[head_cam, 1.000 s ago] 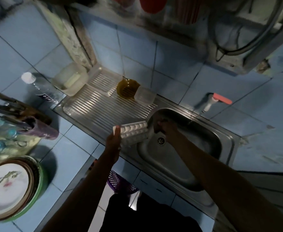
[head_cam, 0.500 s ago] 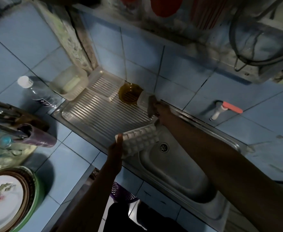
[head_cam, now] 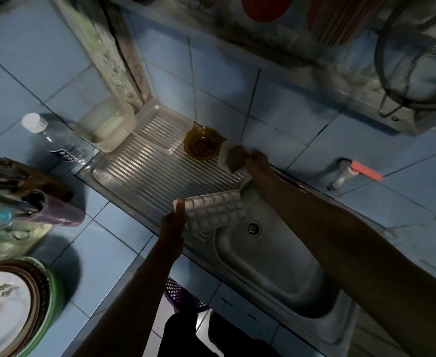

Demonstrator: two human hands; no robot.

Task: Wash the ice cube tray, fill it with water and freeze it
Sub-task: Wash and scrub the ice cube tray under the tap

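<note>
Your left hand (head_cam: pixel 172 222) grips the ice cube tray (head_cam: pixel 213 213) by one end over the sink (head_cam: pixel 276 276) edge; your right hand (head_cam: pixel 257 161) pinches a dark sponge (head_cam: pixel 235 158) at the small container (head_cam: pixel 224 150). Washing has barely begun; next, bring sponge to tray.

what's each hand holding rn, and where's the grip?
Left hand holds the ice cube tray by its left short end. Right hand grips a dark sponge-like piece at its right edge.
</note>
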